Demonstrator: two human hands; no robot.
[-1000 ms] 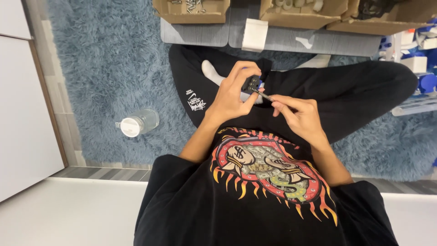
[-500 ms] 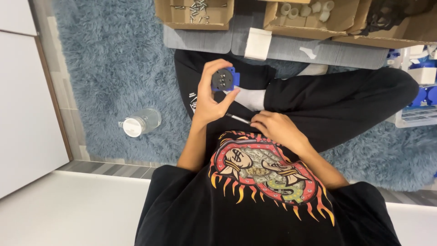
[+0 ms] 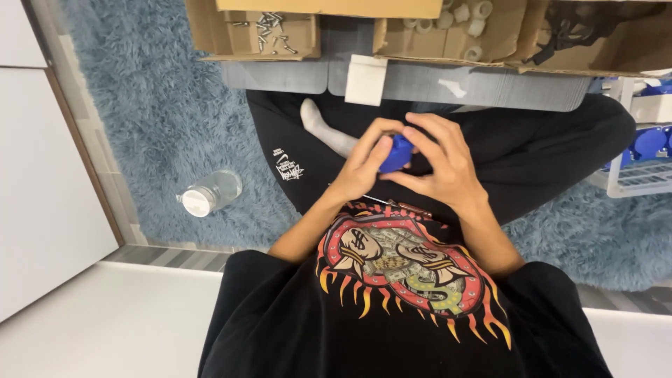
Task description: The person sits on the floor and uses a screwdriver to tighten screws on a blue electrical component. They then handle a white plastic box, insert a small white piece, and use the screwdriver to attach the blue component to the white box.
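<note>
Left hand (image 3: 364, 164) and right hand (image 3: 437, 164) together mid-frame over lap, both closed around small blue part (image 3: 396, 152). Thin screwdriver (image 3: 392, 204) on lap just below. Clear bottle (image 3: 208, 193) left on blue rug (image 3: 161, 119); cardboard boxes (image 3: 252, 31) along top.

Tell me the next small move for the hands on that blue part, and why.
Probably press the two halves together: both the left hand and the right hand close around the small blue plastic part above the lap, fingertips meeting over it. The thin screwdriver lies on the black trousers below, in neither hand, so a hand-only squeeze or seating seems likeliest.
</note>
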